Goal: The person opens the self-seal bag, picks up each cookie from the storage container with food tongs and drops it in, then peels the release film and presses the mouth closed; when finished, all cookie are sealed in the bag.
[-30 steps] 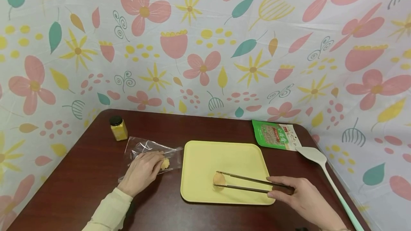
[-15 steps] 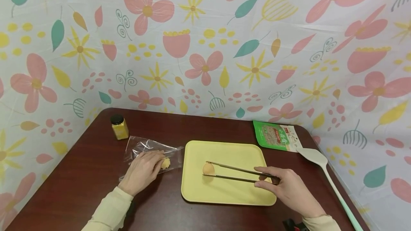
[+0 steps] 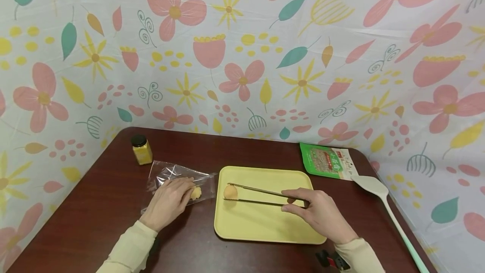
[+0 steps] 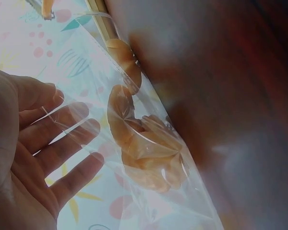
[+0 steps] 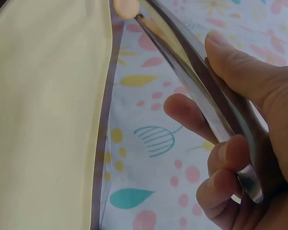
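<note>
In the head view my left hand (image 3: pixel 166 205) lies over a clear plastic bag (image 3: pixel 161 176), with a scalloped yellow piece (image 3: pixel 195 193) showing beside the fingers. The left wrist view shows that hand (image 4: pixel 43 139) pinching the film between thumb and forefinger, other fingers spread; several golden-brown pieces (image 4: pixel 153 158) are inside the bag. My right hand (image 3: pixel 322 212) grips metal tongs (image 3: pixel 261 190) whose tips clasp a round pale-orange piece (image 3: pixel 230 192) above the left part of the yellow tray (image 3: pixel 265 226). Fingers wrap the tongs (image 5: pixel 216 91) in the right wrist view.
A yellow jar (image 3: pixel 142 153) with a black lid stands at the back left. At the back right lies a green and white packet (image 3: pixel 327 161); a pale spatula (image 3: pixel 373 185) lies along the right table edge. Patterned cloth (image 3: pixel 242 33) hangs behind the table.
The right hand and tongs have moved left over the tray, carrying the round piece from the tray's middle towards its left side. My left hand has stayed on the bag.
</note>
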Demonstrator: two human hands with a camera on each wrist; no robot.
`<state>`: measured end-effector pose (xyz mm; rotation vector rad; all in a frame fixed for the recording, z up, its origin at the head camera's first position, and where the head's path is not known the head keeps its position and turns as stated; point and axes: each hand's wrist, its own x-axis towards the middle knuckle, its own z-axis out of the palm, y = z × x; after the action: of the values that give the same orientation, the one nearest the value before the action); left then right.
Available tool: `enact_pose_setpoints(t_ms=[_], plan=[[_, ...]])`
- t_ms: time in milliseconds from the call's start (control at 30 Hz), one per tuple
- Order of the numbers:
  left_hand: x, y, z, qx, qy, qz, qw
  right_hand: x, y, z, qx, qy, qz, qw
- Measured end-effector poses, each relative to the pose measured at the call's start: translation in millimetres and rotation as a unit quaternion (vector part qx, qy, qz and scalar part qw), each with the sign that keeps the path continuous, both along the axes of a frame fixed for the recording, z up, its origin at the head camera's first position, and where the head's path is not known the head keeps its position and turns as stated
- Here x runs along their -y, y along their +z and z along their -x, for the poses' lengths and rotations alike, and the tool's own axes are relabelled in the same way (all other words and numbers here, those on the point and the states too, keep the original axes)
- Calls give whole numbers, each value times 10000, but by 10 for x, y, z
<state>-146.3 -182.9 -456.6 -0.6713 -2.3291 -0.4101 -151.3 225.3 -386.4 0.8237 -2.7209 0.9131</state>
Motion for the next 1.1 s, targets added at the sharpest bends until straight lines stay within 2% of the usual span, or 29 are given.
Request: enact_pose_setpoints(t_ms=[500,800,1100], plan=[[12,6,8,-95,-85,8,9999,221,-26,131,-98,137,124,9998],[12,7,15,-104,-106,-18,9999,361,-40,217,-275,370,170,9988],[12,-3,23,-135,-31,23,9999,444,-45,267,-441,327,29,9985]])
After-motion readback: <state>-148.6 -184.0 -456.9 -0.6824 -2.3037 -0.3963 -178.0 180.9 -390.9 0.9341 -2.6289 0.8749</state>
